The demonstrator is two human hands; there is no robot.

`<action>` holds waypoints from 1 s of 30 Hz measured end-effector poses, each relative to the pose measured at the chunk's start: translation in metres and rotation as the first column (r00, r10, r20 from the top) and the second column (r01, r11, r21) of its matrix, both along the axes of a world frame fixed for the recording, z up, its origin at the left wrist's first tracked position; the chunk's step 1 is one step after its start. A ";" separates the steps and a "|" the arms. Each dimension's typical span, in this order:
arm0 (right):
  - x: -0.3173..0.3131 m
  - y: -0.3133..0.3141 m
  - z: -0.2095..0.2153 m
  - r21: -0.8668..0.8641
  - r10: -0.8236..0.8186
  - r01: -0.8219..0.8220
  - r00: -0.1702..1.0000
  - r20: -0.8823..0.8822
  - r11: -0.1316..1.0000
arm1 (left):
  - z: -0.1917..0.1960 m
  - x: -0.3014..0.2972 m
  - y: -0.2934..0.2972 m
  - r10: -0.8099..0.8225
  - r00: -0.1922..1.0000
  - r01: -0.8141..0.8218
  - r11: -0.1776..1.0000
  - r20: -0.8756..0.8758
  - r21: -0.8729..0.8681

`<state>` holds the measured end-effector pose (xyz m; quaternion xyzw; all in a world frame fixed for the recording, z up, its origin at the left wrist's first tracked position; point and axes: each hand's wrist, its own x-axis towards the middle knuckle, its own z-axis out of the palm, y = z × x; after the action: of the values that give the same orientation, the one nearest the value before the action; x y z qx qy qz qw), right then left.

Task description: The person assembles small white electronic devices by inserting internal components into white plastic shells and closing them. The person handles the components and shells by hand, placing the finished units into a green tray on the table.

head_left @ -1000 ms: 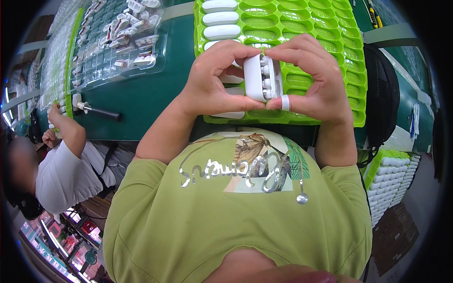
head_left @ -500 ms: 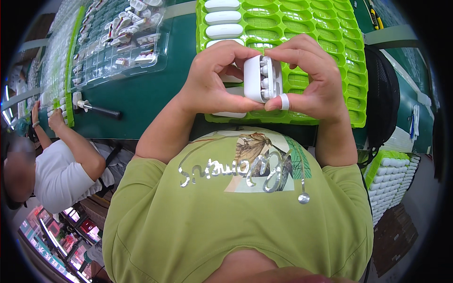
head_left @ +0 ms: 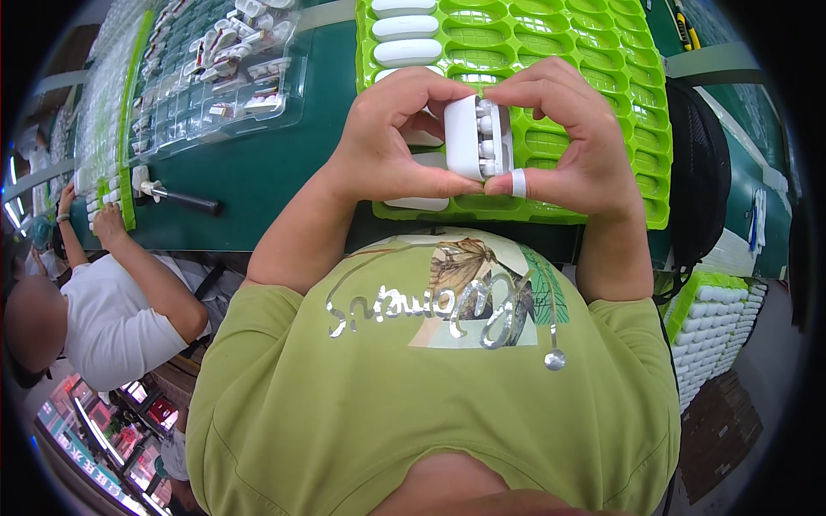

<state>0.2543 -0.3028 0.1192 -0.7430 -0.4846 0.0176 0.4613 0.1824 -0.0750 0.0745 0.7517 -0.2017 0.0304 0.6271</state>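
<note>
**White earbud case [head_left: 462,142]: open, held in both hands over green tray**

Case body is pinched at its two ends by the left hand [head_left: 370,142]; lid side is pinched by the right hand [head_left: 594,138], thumb and fingertips. White earbuds [head_left: 486,125] are seen inside.

Risks, as judged: earbuds could be spilled if the case is tipped; hinge could be strained if the lid is forced; case could be dropped, as only edges are gripped.

Green tray [head_left: 650,163] is set on the dark green table [head_left: 232,172], left column holding white cases [head_left: 407,53]. At left: clear tray [head_left: 297,107] with loose parts [head_left: 228,56], dark-handled tool [head_left: 189,202], co-worker [head_left: 129,327] in white. At right: black bag [head_left: 697,172], stacked white items [head_left: 710,335].
</note>
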 end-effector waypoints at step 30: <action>0.000 0.004 -0.006 0.008 0.009 -0.009 0.997 -0.071 1.000 | -0.004 0.000 -0.003 0.075 0.991 -0.072 0.997 0.109 -0.025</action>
<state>0.2540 -0.2990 0.1134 -0.7380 -0.4713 0.0441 0.4809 0.1827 -0.0778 0.0705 0.7491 -0.2077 0.0969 0.6216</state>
